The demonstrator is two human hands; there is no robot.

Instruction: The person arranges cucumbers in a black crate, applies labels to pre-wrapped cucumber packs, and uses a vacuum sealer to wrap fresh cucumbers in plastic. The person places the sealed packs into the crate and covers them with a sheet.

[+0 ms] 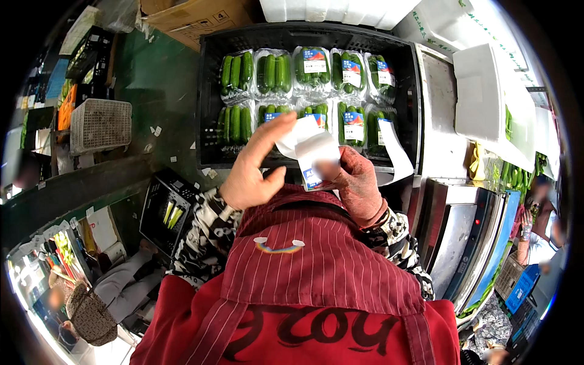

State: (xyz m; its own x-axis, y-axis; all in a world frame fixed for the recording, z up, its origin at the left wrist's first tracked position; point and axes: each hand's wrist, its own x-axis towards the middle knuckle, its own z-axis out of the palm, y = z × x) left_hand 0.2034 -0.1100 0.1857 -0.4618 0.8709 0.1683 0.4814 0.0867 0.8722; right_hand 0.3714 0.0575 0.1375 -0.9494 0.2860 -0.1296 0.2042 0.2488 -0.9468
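My right hand (pixel 362 187), in what looks like a reddish knitted glove, grips a strip of printed labels (pixel 318 147) on white backing paper. One end of white strip (pixel 396 150) curls out to the right of that hand. My left hand (pixel 253 169) is bare, its thumb and fingers apart, with the fingertips beside the strip's upper left part; whether they touch it is unclear. Beyond both hands, a black plastic crate (pixel 310 33) holds two rows of wrapped cucumber packs (pixel 273 73). Some packs carry blue-and-red labels (pixel 351 73); the strip and hands partly cover the near row.
Right of the crate stand a metal-topped machine (pixel 451 246) and white foam boxes (pixel 479 91). A cardboard box (pixel 200 18) is behind it. At left are a smaller black crate (pixel 157 219) with green-and-white vegetables and a grey basket (pixel 101 125). Other people are at both sides.
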